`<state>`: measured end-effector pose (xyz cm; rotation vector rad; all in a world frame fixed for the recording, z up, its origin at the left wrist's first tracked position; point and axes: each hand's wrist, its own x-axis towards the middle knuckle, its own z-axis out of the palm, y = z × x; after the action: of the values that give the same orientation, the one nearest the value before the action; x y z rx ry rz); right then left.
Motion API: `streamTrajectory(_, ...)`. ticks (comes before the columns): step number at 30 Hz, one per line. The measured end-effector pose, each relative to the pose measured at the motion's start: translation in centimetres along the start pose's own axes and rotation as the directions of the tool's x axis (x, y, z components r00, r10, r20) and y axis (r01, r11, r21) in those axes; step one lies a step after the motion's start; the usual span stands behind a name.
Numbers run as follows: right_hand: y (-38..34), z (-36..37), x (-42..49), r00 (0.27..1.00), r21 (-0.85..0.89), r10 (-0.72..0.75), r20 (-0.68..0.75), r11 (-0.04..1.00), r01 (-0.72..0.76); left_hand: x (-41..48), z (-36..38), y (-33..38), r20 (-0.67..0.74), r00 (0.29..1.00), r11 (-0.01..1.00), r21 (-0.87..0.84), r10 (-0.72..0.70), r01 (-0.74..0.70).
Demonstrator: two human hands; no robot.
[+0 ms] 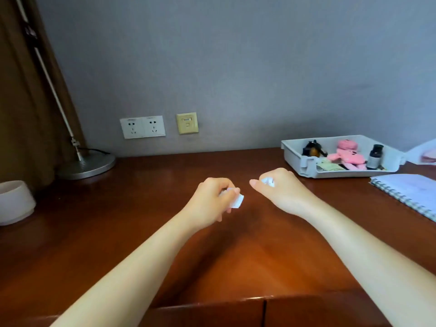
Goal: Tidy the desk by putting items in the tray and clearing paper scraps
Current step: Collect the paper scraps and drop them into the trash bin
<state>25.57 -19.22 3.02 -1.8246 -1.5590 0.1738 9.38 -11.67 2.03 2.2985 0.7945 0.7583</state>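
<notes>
Head view looks down over the front edge of the brown wooden desk (132,208). Two bare forearms reach across that edge from the lower corners and converge toward the middle of the top. The left hand (211,199) is over the wood with its fingers curled, pinching a small white paper scrap (237,201) whose flat end sticks out past the fingertips to the right. Just beside it, a narrow gap between them, the right hand (282,191) is closed in a loose fist round a crumpled white paper wad (267,181), thumb pointing left. Polished wood shows on both sides of the hands and between them and the wall (236,67). At the left edge a white bowl (14,201) is cut by the frame; at the right edge a spiral notebook (408,192) lies flat, its bound side facing the right forearm. Behind the notebook, near the right hand, the grey tray (292,159) sits close to the wall, holding a pink plush toy (349,156), an upright dark bottle (375,156), a dark amber-tinted item (312,149) and a pale green packet (330,166). Far left, the round metal lamp base (87,165) stands by the desk's back corner, its pole leaning up to the left. On the grey wall a double socket (142,126) and a yellowed port plate (187,123) sit just above the desk's back edge.
</notes>
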Motion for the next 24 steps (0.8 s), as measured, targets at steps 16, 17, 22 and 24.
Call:
streamTrajectory(16, 13.1, -14.2, -22.4, 0.935, -0.021, 0.303, -0.185, 0.950, -0.312, -3.0, 21.8, 16.5, 0.402, 0.781, 0.876, -0.273, 0.479, -0.397)
streamTrajectory(17, 14.3, -14.6, -24.0, 0.916, 0.002, 0.344, -0.207, 0.936, -0.351, -3.4, 23.3, 17.1, 0.433, 0.760, 0.873, -0.295, 0.485, -0.388)
streamTrajectory(22, 19.7, -14.9, -31.6, 0.803, 0.147, 0.541, -0.249, 0.841, -0.521, -5.5, 30.9, 18.9, 0.586, 0.663, 0.885, -0.334, 0.466, -0.326)
streamTrajectory(24, 21.8, -14.4, -34.3, 0.747, 0.197, 0.619, -0.243, 0.786, -0.586, -6.5, 33.8, 19.2, 0.650, 0.622, 0.898, -0.351, 0.437, -0.264)
